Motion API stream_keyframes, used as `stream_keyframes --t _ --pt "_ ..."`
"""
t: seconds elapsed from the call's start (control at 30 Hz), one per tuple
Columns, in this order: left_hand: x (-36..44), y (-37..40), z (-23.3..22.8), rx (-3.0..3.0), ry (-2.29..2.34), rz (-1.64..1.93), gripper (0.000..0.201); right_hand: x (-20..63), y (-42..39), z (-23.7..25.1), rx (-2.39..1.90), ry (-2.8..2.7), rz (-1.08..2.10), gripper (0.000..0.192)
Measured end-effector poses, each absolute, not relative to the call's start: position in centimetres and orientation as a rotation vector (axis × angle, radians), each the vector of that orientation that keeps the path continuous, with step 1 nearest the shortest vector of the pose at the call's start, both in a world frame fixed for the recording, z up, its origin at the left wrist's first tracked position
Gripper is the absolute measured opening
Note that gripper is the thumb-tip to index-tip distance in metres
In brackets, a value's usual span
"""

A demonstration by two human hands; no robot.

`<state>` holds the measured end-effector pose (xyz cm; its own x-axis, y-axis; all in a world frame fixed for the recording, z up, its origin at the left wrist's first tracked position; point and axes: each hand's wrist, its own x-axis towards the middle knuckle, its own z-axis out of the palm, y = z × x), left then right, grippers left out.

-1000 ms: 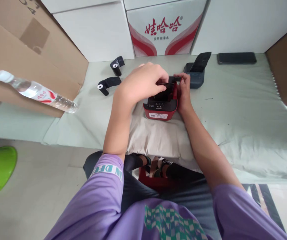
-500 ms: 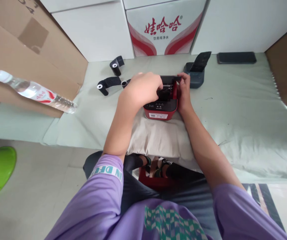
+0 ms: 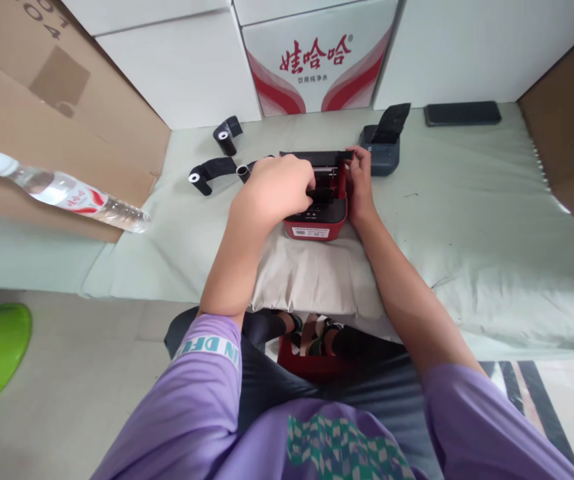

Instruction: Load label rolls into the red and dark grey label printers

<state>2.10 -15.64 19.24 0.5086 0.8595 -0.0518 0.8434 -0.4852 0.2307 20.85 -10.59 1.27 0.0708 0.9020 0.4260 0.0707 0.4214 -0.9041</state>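
Left hand [image 3: 279, 190] curled inside the red printer [image 3: 317, 217], contents unclear; right hand [image 3: 359, 183] gripping its side. Best kept steady, lid [image 3: 317, 157] open.

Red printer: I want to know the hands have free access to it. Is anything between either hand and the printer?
Nothing visible. The left hand already reaches into the open red printer, and the right hand rests against its right side by the raised lid. The black rolls lie apart, to the left.
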Motion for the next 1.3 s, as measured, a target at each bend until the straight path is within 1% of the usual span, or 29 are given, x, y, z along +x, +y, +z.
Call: stream_keyframes --t 0.1,0.23,0.33,0.47,0.6,0.63,0.67,0.7,0.77,0.93,1.13,1.23,1.3 --pt "1.6 -16.3 20.8 2.526 1.53 0.055 0.015 20.7 -10.8 1.5 -0.973 -1.293 0.784 0.08" --pt "0.5 -16.5 22.2 2.514 1.523 0.248 0.021 20.6 -10.9 1.5 -0.962 -1.246 0.824 0.076" --pt "0.1 -16.2 22.4 2.517 1.506 0.358 0.02 20.8 -11.0 1.6 -0.936 -1.248 0.813 0.071" --pt "-0.1 -15.2 21.7 2.48 1.461 0.387 0.022 20.9 -11.2 1.5 -0.947 -1.268 0.822 0.069" --pt "-1.2 -11.8 19.4 2.312 1.484 0.396 0.026 21.0 -11.0 0.9 -0.949 -1.28 0.91 0.071" --pt "-1.7 -10.6 18.5 2.256 1.481 0.38 0.034 21.0 -10.8 0.6 -0.952 -1.288 0.934 0.073" --pt "-2.1 -9.4 17.6 2.192 1.441 0.32 0.05 21.1 -10.6 0.4 -0.956 -1.297 0.961 0.076" --pt "-2.6 -8.3 16.7 2.092 1.402 0.319 0.06 21.2 -10.4 0.2 -0.959 -1.302 0.989 0.079" --pt "-3.3 -6.7 14.9 1.912 1.304 0.283 0.07 21.4 -10.2 0.0 -0.949 -1.288 1.049 0.083" --pt "-4.0 -6.5 12.3 1.668 1.132 0.269 0.066 21.9 -10.6 0.3 -0.91 -1.252 1.139 0.08" --pt "-4.1 -8.0 11.0 1.552 1.106 0.401 0.069 22.4 -10.2 0.6 -0.935 -1.305 1.082 0.075" --pt "-3.1 -9.7 9.5 1.482 1.084 0.576 0.071 22.4 -11.1 0.9 -0.995 -1.242 1.004 0.07" --pt "-1.9 -11.9 8.0 1.428 1.067 0.842 0.072 21.9 -13.2 1.5 -1.059 -1.165 0.976 0.068"
